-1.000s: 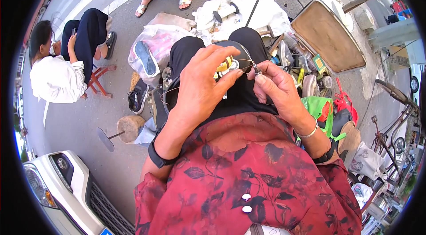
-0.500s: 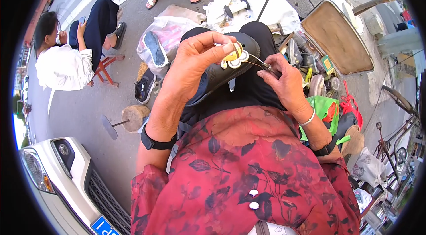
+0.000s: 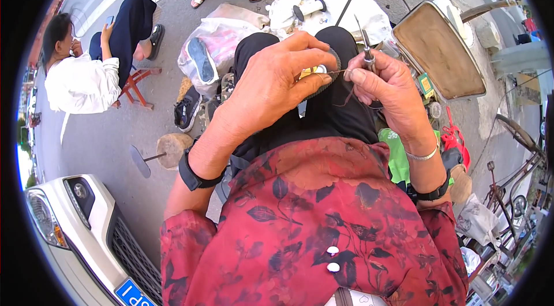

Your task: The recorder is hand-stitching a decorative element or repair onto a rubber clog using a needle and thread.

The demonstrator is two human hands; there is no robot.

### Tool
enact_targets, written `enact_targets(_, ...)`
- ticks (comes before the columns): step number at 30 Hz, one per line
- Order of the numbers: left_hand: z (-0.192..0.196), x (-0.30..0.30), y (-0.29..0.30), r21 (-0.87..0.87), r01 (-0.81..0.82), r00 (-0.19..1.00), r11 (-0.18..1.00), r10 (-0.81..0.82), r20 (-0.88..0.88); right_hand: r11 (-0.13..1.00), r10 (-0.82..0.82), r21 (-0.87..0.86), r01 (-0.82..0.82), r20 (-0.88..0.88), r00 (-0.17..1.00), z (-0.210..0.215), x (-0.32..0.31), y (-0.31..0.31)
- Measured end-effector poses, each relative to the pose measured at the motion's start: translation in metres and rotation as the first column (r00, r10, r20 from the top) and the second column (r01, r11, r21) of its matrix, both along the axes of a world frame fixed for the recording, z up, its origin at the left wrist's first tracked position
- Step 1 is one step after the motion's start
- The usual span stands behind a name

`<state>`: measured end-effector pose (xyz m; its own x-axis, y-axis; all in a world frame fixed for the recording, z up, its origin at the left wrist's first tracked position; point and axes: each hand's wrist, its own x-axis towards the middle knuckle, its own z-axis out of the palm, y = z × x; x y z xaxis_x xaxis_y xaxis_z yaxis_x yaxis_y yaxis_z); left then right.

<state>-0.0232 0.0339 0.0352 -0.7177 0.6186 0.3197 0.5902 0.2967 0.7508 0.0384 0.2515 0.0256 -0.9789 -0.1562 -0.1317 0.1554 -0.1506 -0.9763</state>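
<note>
My left hand [image 3: 283, 78] is closed around a yellow-and-white ornament [image 3: 313, 70], which shows only between thumb and fingers. Behind it, a dark shoe [image 3: 321, 90] on my lap is mostly covered by that hand. An awl [image 3: 369, 59] with a thin metal point stands up from my right hand [image 3: 385, 84], whose fingers are closed on it. Brown thread [image 3: 340, 71] stretches taut between the fingertips of both hands, and a loose end dangles below the right fingers. Whether the left fingertips pinch the thread too is hidden.
Ahead lie a white cloth [image 3: 369, 14] with a spool and a plastic bag [image 3: 193, 46] holding a blue insole. A brown-lined case lid [image 3: 441, 52] and green bag [image 3: 398, 153] are right. A seated person [image 3: 83, 84] is left, near a wooden block [image 3: 172, 151] and white car [image 3: 86, 237].
My right hand has turned and risen, so the awl now points up and away from the ornament. My left hand has moved right and lower, covering the ornament and shoe. Thread now spans both hands.
</note>
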Motion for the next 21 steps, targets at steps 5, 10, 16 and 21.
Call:
enact_targets(5,-0.003,-0.009,-0.002,-0.004,-0.019,0.998,1.000,0.019,0.059,0.951,-0.056,-0.309,-0.004,-0.184,0.981,0.018,-0.003,-0.014)
enact_targets(10,-0.015,-0.017,-0.005,0.006,-0.140,0.972,0.990,0.137,0.190,0.966,0.014,0.254,0.041,-0.210,0.978,-0.018,0.000,-0.030)
enact_targets(16,-0.017,-0.024,-0.008,0.006,-0.132,0.943,0.991,0.124,0.309,0.840,0.065,0.536,0.083,-0.251,0.966,-0.037,-0.008,-0.050)
enact_targets(21,-0.028,-0.029,-0.024,0.074,-0.200,0.860,0.977,0.139,0.491,0.993,-0.058,0.098,0.067,-0.091,0.994,-0.051,-0.024,-0.029)
